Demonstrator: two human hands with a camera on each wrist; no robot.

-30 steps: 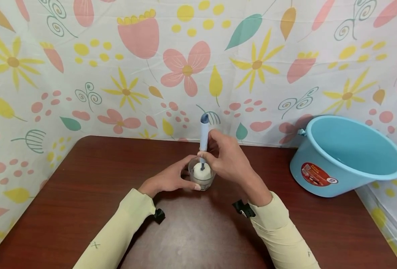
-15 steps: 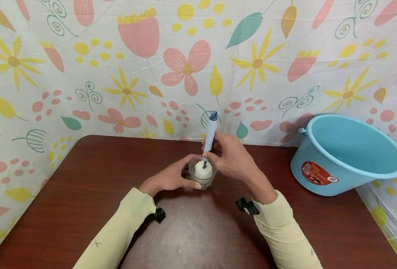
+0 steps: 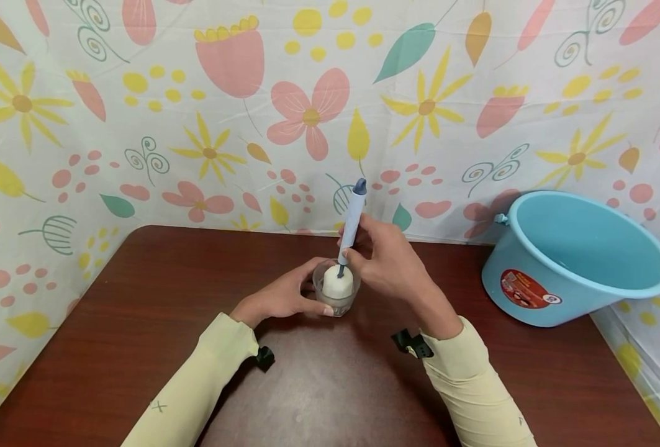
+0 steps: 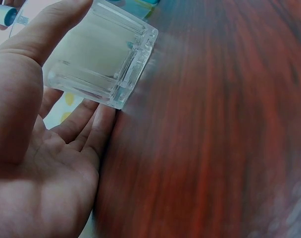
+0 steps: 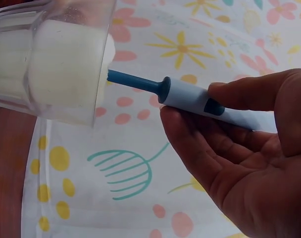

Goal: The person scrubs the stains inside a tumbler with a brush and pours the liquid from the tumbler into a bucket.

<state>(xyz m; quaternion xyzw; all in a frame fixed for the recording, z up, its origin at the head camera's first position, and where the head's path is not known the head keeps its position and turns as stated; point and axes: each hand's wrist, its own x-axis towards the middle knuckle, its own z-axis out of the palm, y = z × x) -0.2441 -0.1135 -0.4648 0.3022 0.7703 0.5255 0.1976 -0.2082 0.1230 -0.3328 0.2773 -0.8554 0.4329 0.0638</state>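
A clear glass cup (image 3: 338, 306) stands on the table between the hands. My left hand (image 3: 282, 295) holds it from the left, thumb in front and fingers curled behind. A white rounded block (image 3: 338, 284) sits in the cup, above something pale lower down in the left wrist view. My right hand (image 3: 388, 257) pinches a slim pale blue tool (image 3: 352, 217) with a dark blue cap and a narrow dark blue shaft (image 5: 133, 81). Tilted to the right, the tool meets the block's top with its shaft. Whether the tip enters the block I cannot tell.
A light blue bucket (image 3: 500, 267) with a red label stands at the right on the dark red-brown wooden table (image 3: 156, 285). Behind the table hangs a white cloth (image 3: 240, 136) printed with flowers and leaves.
The tool's top has swung to the right from nearly upright, and my right hand has shifted slightly right with it. My left hand and the cup have stayed in place.
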